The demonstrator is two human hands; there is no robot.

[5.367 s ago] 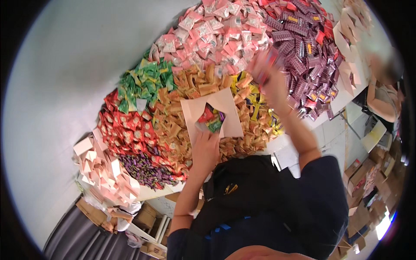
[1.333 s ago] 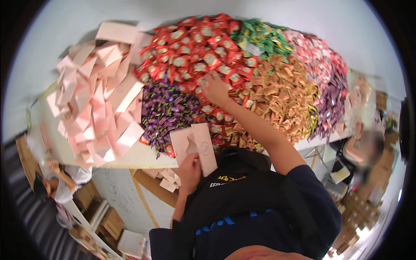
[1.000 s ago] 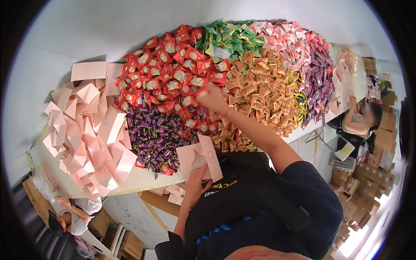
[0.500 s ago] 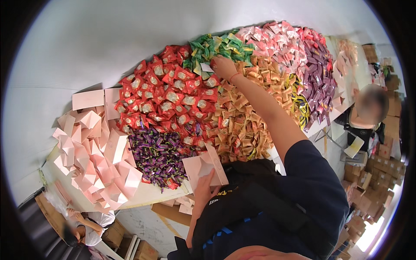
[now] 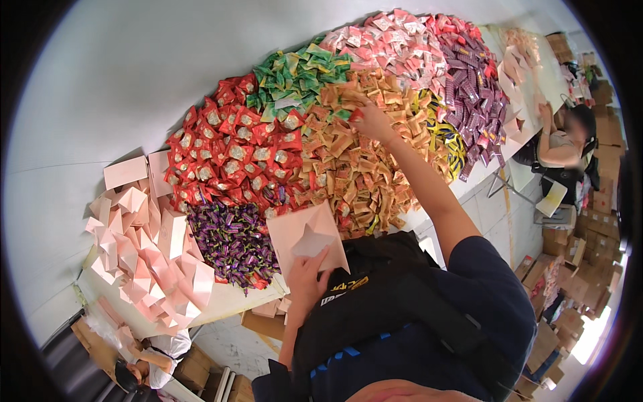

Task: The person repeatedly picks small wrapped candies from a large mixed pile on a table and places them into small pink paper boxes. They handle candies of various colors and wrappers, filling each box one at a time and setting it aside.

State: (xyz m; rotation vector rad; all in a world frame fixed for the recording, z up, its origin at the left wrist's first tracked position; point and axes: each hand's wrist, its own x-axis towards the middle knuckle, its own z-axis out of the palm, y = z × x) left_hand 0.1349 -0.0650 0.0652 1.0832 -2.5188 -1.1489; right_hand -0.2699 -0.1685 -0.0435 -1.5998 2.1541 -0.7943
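My left hand (image 5: 307,280) grips a pale pink paper box (image 5: 287,233) close to my body. The box stands open at the top, and a pale interior shows between its folds. My right arm reaches over the heap of orange-brown wrapped packets (image 5: 375,177). Closed fingers of my right hand (image 5: 375,122) hold a small red packet (image 5: 358,115); whether other packets are in the grip I cannot tell. Just left of that hand lie green packets (image 5: 295,70) and red packets with a pale round patch (image 5: 234,151).
Purple wrapped sweets (image 5: 234,244) lie nearer me, beside a pile of pink folded boxes (image 5: 144,251). Pink-white packets (image 5: 395,43) and dark purple packets (image 5: 472,94) cover the far right. Co-workers sit at the right (image 5: 559,144) and lower left (image 5: 157,355).
My right hand has moved from the green packets onto the orange-brown ones, with a red packet in its fingers. The pink box in my left hand has turned, its open top showing more.
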